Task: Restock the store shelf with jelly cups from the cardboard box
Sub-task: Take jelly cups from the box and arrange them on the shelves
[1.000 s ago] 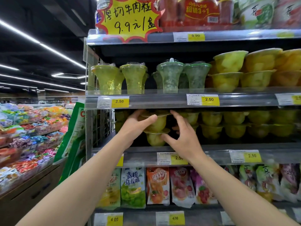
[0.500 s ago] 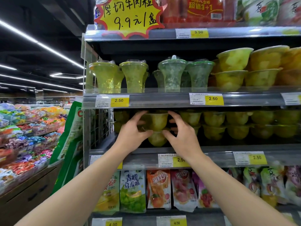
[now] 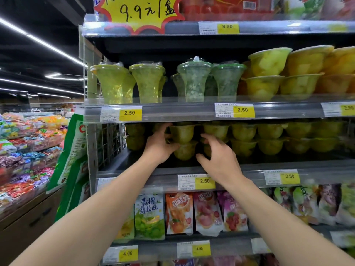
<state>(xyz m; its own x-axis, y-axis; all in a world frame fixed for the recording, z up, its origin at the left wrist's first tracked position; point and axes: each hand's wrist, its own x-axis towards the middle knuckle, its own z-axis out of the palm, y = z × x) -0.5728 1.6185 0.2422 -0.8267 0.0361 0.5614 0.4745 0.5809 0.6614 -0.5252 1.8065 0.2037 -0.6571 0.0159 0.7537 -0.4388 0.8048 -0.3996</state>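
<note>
Nearest the camera, two bare forearms reached up from the bottom corners toward the steel-grey store shelf [image 3: 249,166]. Below them hung glossy printed plastic snack pouches [image 3: 179,213] in green, orange, pink and purple; the Chinese print on them was too small to read with confidence, and yellow price tags under them read 4.00.

A little farther in, the left hand [image 3: 158,148] had its fingers curled round the left side of a stack of two translucent green plastic jelly cups [image 3: 182,141], one set on top of the other, standing on the middle shelf. The right hand [image 3: 219,160] was just beside the stack on its right, fingers loosely bent and spread; whether it touched the cups could not be told. A yellow price label [image 3: 204,181] on the shelf lip below read 2.50.

To the right, more round green jelly cups [image 3: 270,139] stood two high in a row. A wire mesh side panel [image 3: 109,143] closed the shelf's left end.

On the shelf above stood tall flared clear cups with domed lids [image 3: 148,81] and stacked yellow fruit bowls [image 3: 267,73], tagged 2.50. Higher still, a yellow starburst sign [image 3: 142,12] read "9.9", beside a 9.90 tag.

Far left, open bins of bright wrapped sweets [image 3: 28,150] ran down the aisle.
</note>
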